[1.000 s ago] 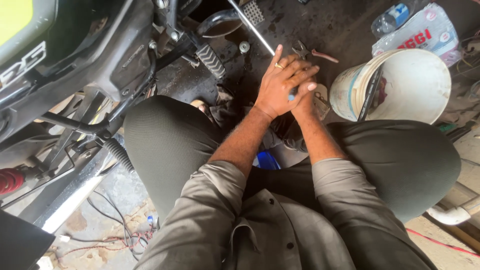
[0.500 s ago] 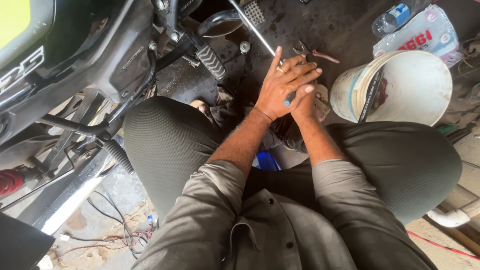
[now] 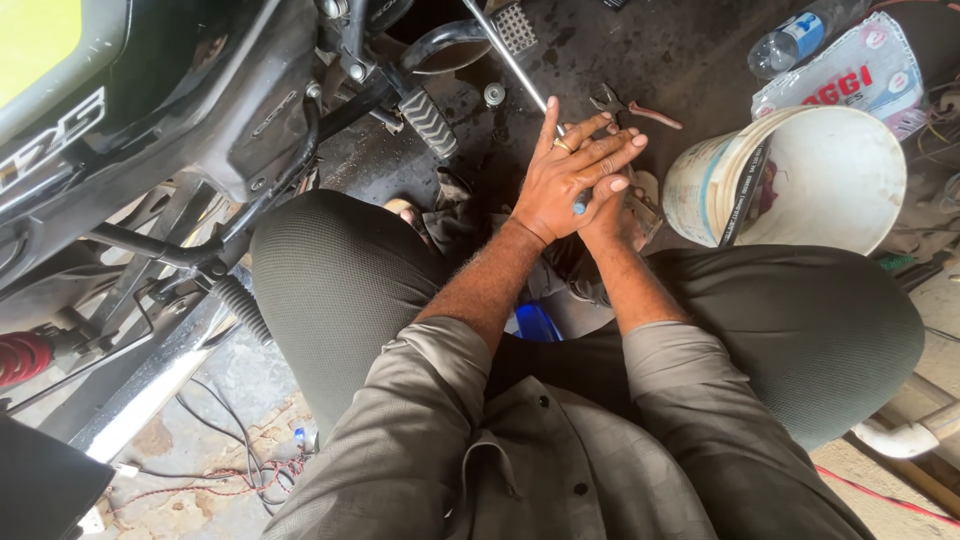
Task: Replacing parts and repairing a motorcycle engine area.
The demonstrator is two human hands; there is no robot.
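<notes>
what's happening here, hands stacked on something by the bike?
A person squats on the ground beside a motorcycle. The left hand lies flat over the right hand, both pressed around a small blue-tipped tool that is mostly hidden. A long metal rod runs from the hands toward the bike. Pliers lie on the dark floor just beyond, and a white bucket stands on the right.

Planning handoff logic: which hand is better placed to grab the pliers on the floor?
Probably left. The left hand lies open on top, fingertips near the pliers; the right hand sits underneath, at the blue tool handle.
</notes>
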